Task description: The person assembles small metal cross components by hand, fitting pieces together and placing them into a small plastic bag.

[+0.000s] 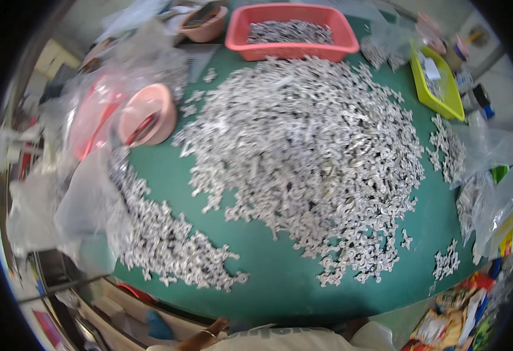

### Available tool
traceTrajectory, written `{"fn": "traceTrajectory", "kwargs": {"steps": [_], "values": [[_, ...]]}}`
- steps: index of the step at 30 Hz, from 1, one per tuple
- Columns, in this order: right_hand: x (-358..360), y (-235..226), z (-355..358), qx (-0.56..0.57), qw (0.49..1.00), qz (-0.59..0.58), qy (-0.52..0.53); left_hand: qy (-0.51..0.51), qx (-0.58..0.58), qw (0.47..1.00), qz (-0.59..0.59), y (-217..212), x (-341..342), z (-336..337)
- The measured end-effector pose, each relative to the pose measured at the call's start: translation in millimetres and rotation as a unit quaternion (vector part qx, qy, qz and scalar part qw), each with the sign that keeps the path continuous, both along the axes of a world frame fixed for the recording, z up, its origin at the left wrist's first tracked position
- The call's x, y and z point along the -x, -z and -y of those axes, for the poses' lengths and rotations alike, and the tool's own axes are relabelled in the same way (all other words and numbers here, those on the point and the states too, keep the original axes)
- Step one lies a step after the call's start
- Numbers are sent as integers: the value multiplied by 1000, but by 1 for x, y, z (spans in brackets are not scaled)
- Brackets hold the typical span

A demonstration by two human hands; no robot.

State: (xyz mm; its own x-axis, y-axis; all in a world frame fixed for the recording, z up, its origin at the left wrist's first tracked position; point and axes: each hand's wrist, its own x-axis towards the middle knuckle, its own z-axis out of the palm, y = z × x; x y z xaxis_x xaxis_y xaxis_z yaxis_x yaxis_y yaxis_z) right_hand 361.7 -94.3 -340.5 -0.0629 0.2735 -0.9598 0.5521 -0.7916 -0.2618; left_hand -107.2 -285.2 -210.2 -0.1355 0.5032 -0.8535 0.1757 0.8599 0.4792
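At the lower edge, by the near rim of the green table (280, 292), part of my left hand (220, 324) shows above a wrist with a thin band. A small piece of my right hand (356, 324) shows beside the light shirt (280, 338). Fingers of both are hidden, and I see nothing held. Nearest to my left hand is a long heap of small silvery metal parts (174, 251) at the left front. A far larger pile of the same lobed parts (303, 140) spreads over the middle, slightly blurred.
A red-pink basin (350, 50) holding metal parts stands at the back. Left are a pink bowl (165, 126) with a red-handled tool and clear plastic bags (86, 210). On the right are a yellow-green tray (452, 105), a small cluster of parts (445, 261) and a plastic bag (490, 199).
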Motion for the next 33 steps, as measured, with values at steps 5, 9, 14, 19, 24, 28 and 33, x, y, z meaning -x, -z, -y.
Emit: {"fn": "traceTrajectory", "kwargs": {"steps": [5, 9, 14, 19, 24, 28, 33], "values": [[1, 6, -27, -30, 999, -2, -43, 25, 2, 995, 98, 57, 14, 18], [6, -13, -57, -53, 995, 5, -87, -72, -46, 990, 109, 51, 10, 16], [52, -160, -33, -409, 857, -12, -313, -211, -270, 931, -129, -17, -17, -7], [61, -250, 37, -519, 769, -18, -372, 54, -468, 841, -266, -140, -44, -52], [56, -238, 56, -582, 713, 38, -389, 234, -493, 832, -98, -122, -70, -95], [54, -219, 73, -537, 725, 234, -362, 365, -363, 848, 127, -125, -85, -133], [22, -211, 97, -354, 762, 373, -394, 417, -338, 831, 147, -118, -102, -161]]}}
